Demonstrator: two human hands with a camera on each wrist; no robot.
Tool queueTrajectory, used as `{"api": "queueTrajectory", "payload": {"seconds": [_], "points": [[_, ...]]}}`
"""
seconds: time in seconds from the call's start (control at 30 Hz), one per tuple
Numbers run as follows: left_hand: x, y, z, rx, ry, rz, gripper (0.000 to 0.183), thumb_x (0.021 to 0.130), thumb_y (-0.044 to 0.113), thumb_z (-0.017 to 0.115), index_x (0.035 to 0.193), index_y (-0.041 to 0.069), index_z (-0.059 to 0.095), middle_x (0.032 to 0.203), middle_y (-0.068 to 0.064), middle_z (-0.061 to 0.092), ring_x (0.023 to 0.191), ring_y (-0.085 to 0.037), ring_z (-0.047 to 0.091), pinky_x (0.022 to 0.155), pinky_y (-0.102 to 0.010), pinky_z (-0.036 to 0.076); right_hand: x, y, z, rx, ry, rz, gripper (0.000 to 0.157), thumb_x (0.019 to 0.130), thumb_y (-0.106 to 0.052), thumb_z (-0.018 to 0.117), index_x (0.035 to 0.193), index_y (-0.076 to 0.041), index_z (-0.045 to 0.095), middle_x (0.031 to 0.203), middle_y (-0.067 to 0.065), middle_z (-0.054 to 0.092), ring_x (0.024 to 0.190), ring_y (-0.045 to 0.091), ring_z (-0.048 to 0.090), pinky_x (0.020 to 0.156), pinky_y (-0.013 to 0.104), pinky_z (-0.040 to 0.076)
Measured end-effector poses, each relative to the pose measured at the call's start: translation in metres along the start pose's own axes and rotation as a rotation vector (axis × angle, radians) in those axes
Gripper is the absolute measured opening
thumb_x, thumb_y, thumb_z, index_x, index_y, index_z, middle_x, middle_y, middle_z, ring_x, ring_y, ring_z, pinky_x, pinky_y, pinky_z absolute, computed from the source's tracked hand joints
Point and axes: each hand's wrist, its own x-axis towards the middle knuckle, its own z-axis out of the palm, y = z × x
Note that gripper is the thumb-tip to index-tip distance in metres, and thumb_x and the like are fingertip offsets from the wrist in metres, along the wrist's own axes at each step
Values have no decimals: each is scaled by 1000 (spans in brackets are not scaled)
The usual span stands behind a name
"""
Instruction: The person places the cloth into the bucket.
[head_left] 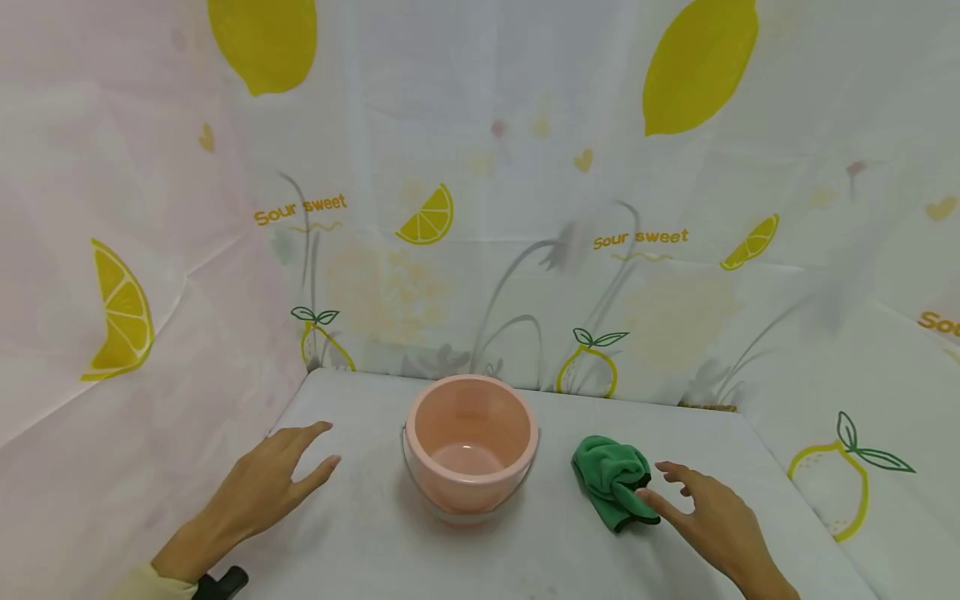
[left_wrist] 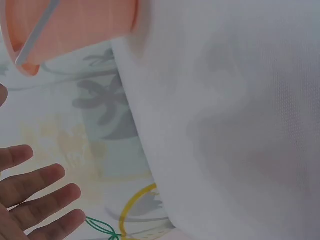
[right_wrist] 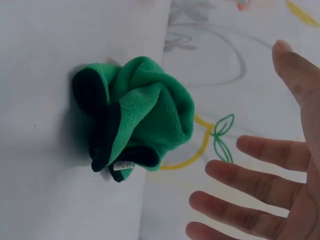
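A pink bucket [head_left: 472, 479] with a thin wire handle hanging at its side stands upright in the middle of the white table; its inside looks empty. To its right lies a crumpled green cloth [head_left: 611, 475] with dark edging and, in the right wrist view, a small white label. My right hand [head_left: 716, 517] is just right of the cloth, fingers spread and holding nothing, its thumb overlapping the cloth's edge in the head view. Left of the bucket, my left hand [head_left: 262, 483] hovers apart from it with fingers extended and nothing in them.
The white table [head_left: 352, 550] ends at a printed backdrop [head_left: 480, 292] with lemons and lettering, which also rises along both sides. A black band or device [head_left: 221, 583] sits on the left wrist, beside a pale sleeve [head_left: 153, 586].
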Motion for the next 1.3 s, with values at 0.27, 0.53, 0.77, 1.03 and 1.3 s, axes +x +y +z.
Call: {"api": "queueTrajectory", "payload": {"seconds": [0.27, 0.53, 0.77, 1.03, 1.3], "points": [[3, 5, 3, -62, -79, -104, 47, 96, 44, 71, 129, 10, 68, 119, -6, 71, 108, -30, 68, 86, -56, 56, 0, -6, 7, 33, 43, -28, 65, 91, -64, 68, 131, -12, 68, 114, 2, 73, 97, 25, 70, 67, 43, 56], [8, 11, 9, -146, -120, -158, 50, 99, 47, 67, 131, 9, 66, 117, -5, 70, 109, -26, 66, 87, -52, 56, 2, -11, 17, 77, 84, -47, 57, 90, -61, 71, 122, -13, 73, 116, 0, 74, 95, 22, 70, 69, 42, 57], [18, 16, 16, -173, -89, -113, 45, 99, 41, 70, 131, 10, 65, 119, -2, 69, 106, -20, 65, 85, -48, 57, 5, -16, 24, 106, 28, -10, 61, 91, -67, 65, 123, -15, 73, 119, 1, 73, 99, 25, 69, 74, 45, 57], [28, 18, 24, -344, -101, -129, 46, 100, 38, 69, 137, 13, 59, 124, 1, 64, 107, -17, 62, 84, -43, 57, 6, -18, 29, 116, 57, -8, 57, 92, -64, 67, 122, -16, 75, 119, 7, 72, 99, 27, 68, 79, 49, 57], [38, 25, 34, -470, -126, -152, 53, 100, 39, 68, 146, 21, 50, 126, 1, 62, 104, -15, 61, 82, -38, 55, 11, -23, 35, 132, 123, -66, 53, 93, -60, 68, 121, -15, 74, 129, 12, 68, 120, 40, 60, 93, 63, 50]]}}
